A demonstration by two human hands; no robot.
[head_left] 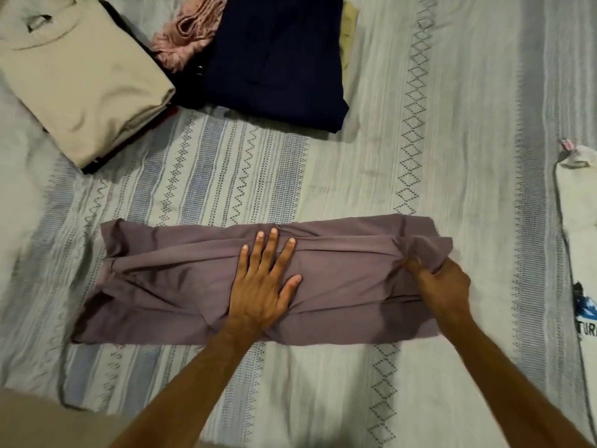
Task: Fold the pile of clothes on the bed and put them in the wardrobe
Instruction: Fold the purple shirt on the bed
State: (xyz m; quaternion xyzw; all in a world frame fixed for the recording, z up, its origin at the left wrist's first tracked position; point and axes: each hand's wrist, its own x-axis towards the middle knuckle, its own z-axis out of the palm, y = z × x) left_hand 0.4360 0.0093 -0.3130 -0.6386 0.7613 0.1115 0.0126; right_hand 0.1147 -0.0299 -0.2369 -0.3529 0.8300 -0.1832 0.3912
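A: Lower centre, on the bedspread (355, 176)?
B: One mauve garment (181, 286). Left hand (265, 286) flat, fingers spread, pressing its middle. Right hand (442, 286) curled, pinching its right end.
A: Beyond?
B: Upper left, two folded stacks: beige top (80, 82), navy piece (277, 59). Between, one pink item (187, 37). Right edge, one white shirt (578, 221).

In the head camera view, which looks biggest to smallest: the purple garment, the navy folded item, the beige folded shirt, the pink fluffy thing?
1. Purple garment, though nearest the camera.
2-3. Beige folded shirt and navy folded item: too alike to rank.
4. Pink fluffy thing, partly hidden.
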